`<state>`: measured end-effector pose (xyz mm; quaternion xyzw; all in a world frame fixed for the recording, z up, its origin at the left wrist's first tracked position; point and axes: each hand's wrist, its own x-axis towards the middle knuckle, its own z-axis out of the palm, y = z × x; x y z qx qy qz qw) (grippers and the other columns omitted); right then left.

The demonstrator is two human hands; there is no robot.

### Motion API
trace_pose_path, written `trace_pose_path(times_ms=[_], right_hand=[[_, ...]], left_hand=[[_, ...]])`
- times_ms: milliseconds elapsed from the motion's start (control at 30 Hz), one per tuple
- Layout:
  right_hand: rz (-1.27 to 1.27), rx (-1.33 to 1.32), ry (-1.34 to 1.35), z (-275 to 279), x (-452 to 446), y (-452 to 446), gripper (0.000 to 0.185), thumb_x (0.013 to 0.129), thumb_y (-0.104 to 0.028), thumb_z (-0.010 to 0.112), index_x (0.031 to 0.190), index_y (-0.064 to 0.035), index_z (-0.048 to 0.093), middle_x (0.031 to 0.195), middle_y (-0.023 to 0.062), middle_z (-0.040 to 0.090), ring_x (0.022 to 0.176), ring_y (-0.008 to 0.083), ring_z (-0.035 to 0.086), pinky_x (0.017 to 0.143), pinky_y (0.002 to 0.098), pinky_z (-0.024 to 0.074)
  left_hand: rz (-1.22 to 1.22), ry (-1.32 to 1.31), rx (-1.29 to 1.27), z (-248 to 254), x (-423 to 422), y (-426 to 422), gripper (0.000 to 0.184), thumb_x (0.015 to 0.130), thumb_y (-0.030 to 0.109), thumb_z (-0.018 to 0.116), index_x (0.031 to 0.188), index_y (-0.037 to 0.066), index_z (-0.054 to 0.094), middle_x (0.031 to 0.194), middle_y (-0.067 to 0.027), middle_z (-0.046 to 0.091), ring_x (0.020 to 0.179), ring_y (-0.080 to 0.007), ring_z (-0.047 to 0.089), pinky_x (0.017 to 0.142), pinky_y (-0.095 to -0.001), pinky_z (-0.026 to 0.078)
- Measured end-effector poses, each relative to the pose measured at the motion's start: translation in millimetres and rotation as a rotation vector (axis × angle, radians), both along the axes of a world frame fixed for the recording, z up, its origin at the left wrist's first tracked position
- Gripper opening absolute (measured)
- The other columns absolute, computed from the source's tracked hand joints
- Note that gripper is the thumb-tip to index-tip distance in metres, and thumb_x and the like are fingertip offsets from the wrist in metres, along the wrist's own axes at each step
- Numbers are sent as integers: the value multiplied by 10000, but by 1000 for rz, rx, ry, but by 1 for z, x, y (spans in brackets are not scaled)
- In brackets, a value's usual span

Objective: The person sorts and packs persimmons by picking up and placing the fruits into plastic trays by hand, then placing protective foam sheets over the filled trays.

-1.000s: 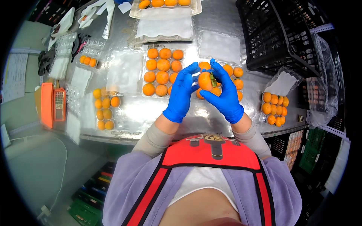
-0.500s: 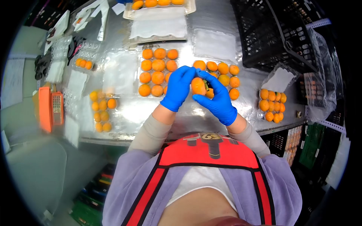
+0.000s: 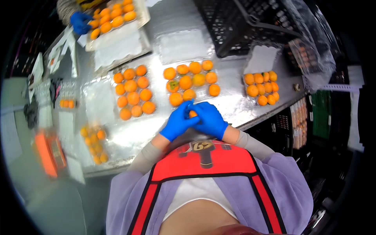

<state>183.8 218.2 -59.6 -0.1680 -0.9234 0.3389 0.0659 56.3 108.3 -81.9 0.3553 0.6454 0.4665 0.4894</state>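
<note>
As a worker in a red, black-trimmed bib point(image 3: 203, 170) leans toward a metal table point(image 3: 239, 114), the blue-gloved left hand point(image 3: 179, 122) and right hand point(image 3: 210, 118) come together around a single orange fruit point(image 3: 192, 114), held just off the near side of a clear tray point(image 3: 201, 93). Fingers are drawn in close, so that only a small patch of the fruit shows between them; how firmly each hand grips cannot be told. Eleven more fruits point(image 3: 185, 82) sit in that tray in three rows, one at the left with its green crown turned up. Just left, twelve matching fruits point(image 3: 131, 85) stand in rows of three, and a smaller-looking batch point(image 3: 262, 89) lies to the right, near a black crate point(image 3: 219, 29). Behind the middle tray rests a white sheet point(image 3: 183, 46). At upper left, a co-worker's blue-gloved hand point(image 3: 80, 23) is beside a filled pale tray point(image 3: 145, 16); whether it touches the fruit there is unclear. An orange device point(image 3: 46, 154), blurred, stands at far left.
</note>
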Motion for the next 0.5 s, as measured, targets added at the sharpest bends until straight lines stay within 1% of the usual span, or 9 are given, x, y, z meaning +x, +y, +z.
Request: trace_pose_path(times_ms=[33, 67, 167, 233, 300, 367, 400, 467, 500], right_hand=[[-24, 12, -70, -2, 2, -1, 422, 666, -214, 686, 1053, -83, 579, 875, 122, 608, 804, 317, 591, 704, 405, 477], [-52, 20, -68, -4, 5, -2, 422, 666, -214, 686, 1053, -83, 579, 875, 122, 608, 804, 317, 591, 704, 405, 477], [-122, 95, 16, -4, 14, -5, 441, 655, -224, 697, 1060, -91, 583, 909, 112, 604, 846, 298, 588, 723, 396, 478], [-169, 110, 85, 3, 18, -4, 456, 648, -234, 706, 1064, -93, 582, 936, 104, 604, 874, 297, 582, 737, 395, 475], [-210, 124, 156, 8, 23, -5, 471, 642, -244, 716, 1068, -96, 582, 963, 96, 604, 901, 296, 576, 752, 394, 472], [-269, 304, 200, 11, 29, -7, 511, 628, -255, 733, 1089, -100, 578, 1003, 88, 606, 945, 293, 568, 780, 391, 466], [-275, 307, 204, 15, 30, -6, 511, 628, -255, 733, 1089, -100, 578, 1003, 88, 606, 945, 293, 568, 780, 391, 466], [-303, 312, 209, 22, 33, -5, 404, 661, -243, 671, 1035, -108, 597, 957, 91, 613, 877, 286, 586, 726, 394, 466], [-309, 313, 212, 21, 36, -2, 404, 661, -243, 671, 1035, -108, 597, 957, 91, 613, 877, 286, 586, 726, 394, 466]], left_hand=[[-13, 124, 70, -3, 4, 2, 731, 737, 296, 728, 1313, 4, 386, 1164, -129, 560, 999, -180, 586, 837, -306, 481], [-40, 124, 80, -5, 5, 4, 731, 737, 296, 728, 1313, 4, 386, 1164, -129, 560, 999, -180, 586, 837, -306, 481], [-120, 222, -19, 7, 9, 9, 731, 735, 280, 731, 1314, 6, 378, 1158, -132, 559, 975, -199, 602, 819, -312, 494], [-3, 15, 8, 10, 15, 13, 718, 727, 260, 739, 1303, 11, 391, 1101, -136, 583, 965, -200, 605, 803, -306, 500], [15, -2, 36, 14, 21, 17, 714, 726, 254, 741, 1301, 13, 393, 1086, -140, 587, 960, -196, 606, 791, -303, 503], [38, -16, 67, 14, 23, 22, 711, 724, 248, 743, 1299, 15, 395, 1072, -144, 590, 955, -192, 607, 778, -299, 506], [41, -6, 39, 12, 24, 24, 716, 722, 250, 746, 1302, 20, 394, 1073, -144, 588, 947, -185, 607, 770, -295, 506], [37, 7, 11, 10, 28, 28, 722, 720, 251, 749, 1305, 24, 392, 1074, -144, 587, 939, -177, 607, 762, -290, 506], [18, 6, 15, 10, 32, 30, 722, 726, 257, 748, 1310, 29, 389, 1097, -143, 571, 901, -167, 601, 752, -284, 503]])
